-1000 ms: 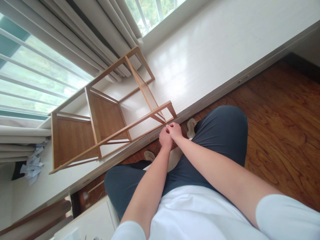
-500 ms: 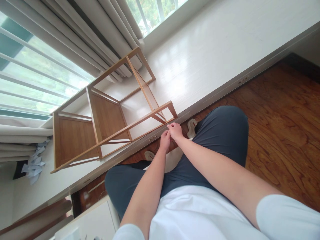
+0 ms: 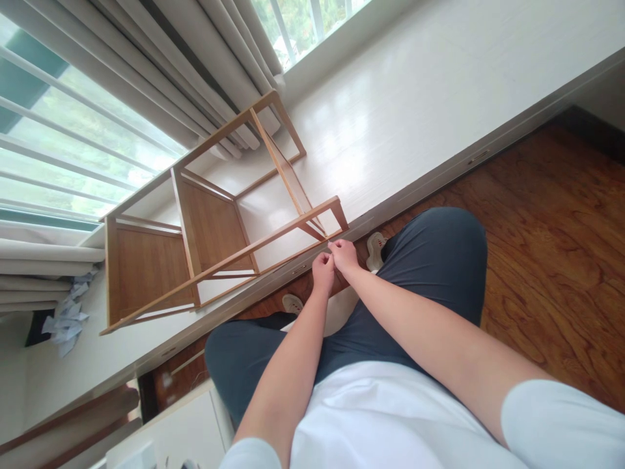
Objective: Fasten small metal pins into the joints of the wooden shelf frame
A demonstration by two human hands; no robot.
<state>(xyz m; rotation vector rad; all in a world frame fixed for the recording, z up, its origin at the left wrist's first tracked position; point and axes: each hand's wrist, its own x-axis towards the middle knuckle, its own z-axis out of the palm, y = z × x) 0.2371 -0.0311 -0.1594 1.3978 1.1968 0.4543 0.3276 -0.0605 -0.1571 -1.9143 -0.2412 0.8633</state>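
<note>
White short-sleeved shirt [image 3: 385, 417], dark blue-grey trousers [image 3: 430, 260], pale shoes [image 3: 375, 247] with red marks. Bare forearms; left hand [image 3: 323, 271] and right hand [image 3: 344, 255] without gloves or rings.

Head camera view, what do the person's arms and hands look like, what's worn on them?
Both forearms are bare from the short white sleeves down. The left hand and right hand wear no gloves, and no watch, ring or bracelet shows. The sleeves belong to a plain white T-shirt with no visible markings.
</note>
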